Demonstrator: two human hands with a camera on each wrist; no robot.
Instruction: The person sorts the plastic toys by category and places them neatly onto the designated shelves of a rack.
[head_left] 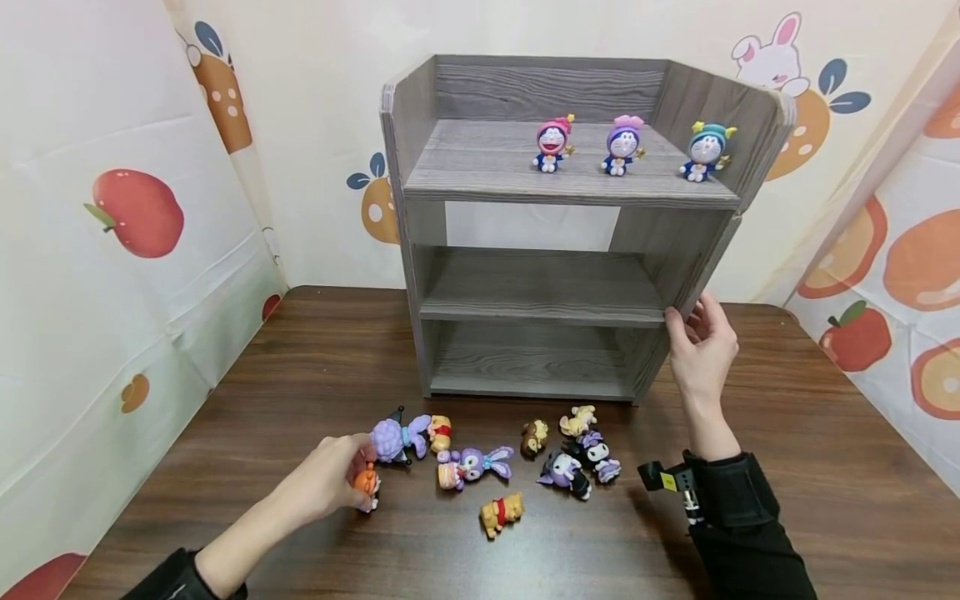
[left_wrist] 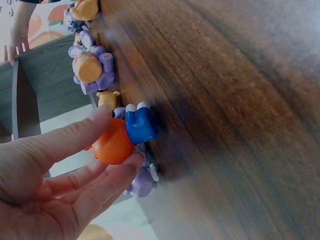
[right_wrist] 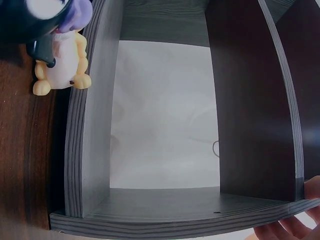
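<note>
At the table's left, my left hand (head_left: 322,479) pinches a small figurine (left_wrist: 114,145) with a round orange head and a blue body between thumb and fingertips, low over the wood. My right hand (head_left: 703,350) grips the right side panel of a grey wooden shelf (head_left: 555,287), thumb at the front edge and fingers round the outside. Beside the left hand lies a purple figurine (head_left: 387,439). On the top shelf stand three figurines in a red hat (head_left: 551,143), a purple hat (head_left: 622,146) and a teal hat (head_left: 707,152).
More figurines lie on the brown table (head_left: 315,358) before the shelf: a purple one with long ears (head_left: 476,464), a yellow bear in red (head_left: 501,513), a brown one (head_left: 534,437), a cream one (head_left: 577,421) and a black-and-purple one (head_left: 566,473). Fruit-printed cloth (head_left: 142,308) surrounds the table.
</note>
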